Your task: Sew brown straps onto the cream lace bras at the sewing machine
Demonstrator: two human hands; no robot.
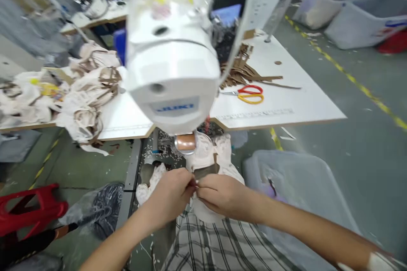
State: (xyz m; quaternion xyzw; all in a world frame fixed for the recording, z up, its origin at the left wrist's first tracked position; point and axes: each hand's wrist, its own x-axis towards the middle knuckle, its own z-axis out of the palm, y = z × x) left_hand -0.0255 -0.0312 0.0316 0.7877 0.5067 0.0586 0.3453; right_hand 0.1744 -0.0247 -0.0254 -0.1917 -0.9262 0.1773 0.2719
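Note:
My left hand (173,192) and my right hand (222,194) meet in front of my body, below the head of a white sewing machine (173,76). Thumbs and fingertips of both are pinched together on a white lace garment (203,152), which looks like a bra. Its upper part lies under the machine near a round copper-coloured part (185,142). The exact edge between my fingertips is hidden. More white fabric (152,184) bunches beside my left hand.
White garments (92,80) are heaped on the table's left side. On the right lie brown strips (244,70) and scissors (251,94) with red and yellow handles. A translucent bin (305,203) stands at lower right, a red stool (32,205) at left.

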